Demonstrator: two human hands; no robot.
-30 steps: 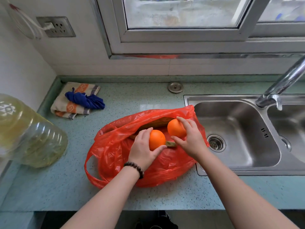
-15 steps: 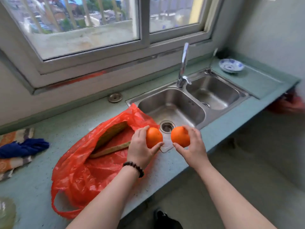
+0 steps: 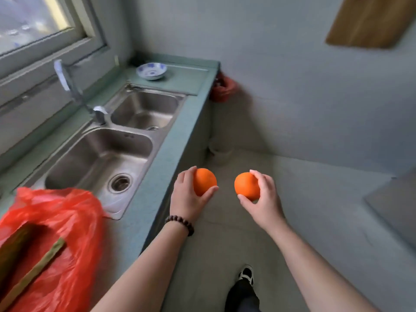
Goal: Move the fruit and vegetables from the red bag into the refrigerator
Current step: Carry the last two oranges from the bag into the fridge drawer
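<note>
My left hand [image 3: 186,197] grips one orange [image 3: 205,181] and my right hand [image 3: 263,199] grips a second orange [image 3: 245,186]. Both are held out over the floor, just right of the counter's edge. The red plastic bag [image 3: 58,230] lies open on the green counter [image 3: 144,212] at the lower left, with something long and green-brown [image 3: 33,269] showing inside. No refrigerator is in view.
A steel double sink [image 3: 101,154] with a tap [image 3: 74,91] fills the counter under the window. A blue-and-white bowl [image 3: 151,71] stands at the counter's far end. A red bag [image 3: 222,88] hangs beyond that end. My shoe [image 3: 246,273] is on the grey floor.
Both hands lifted the oranges out of the red bag and carried them right, off the counter. My view swung right, so the bag now lies at the lower left.
</note>
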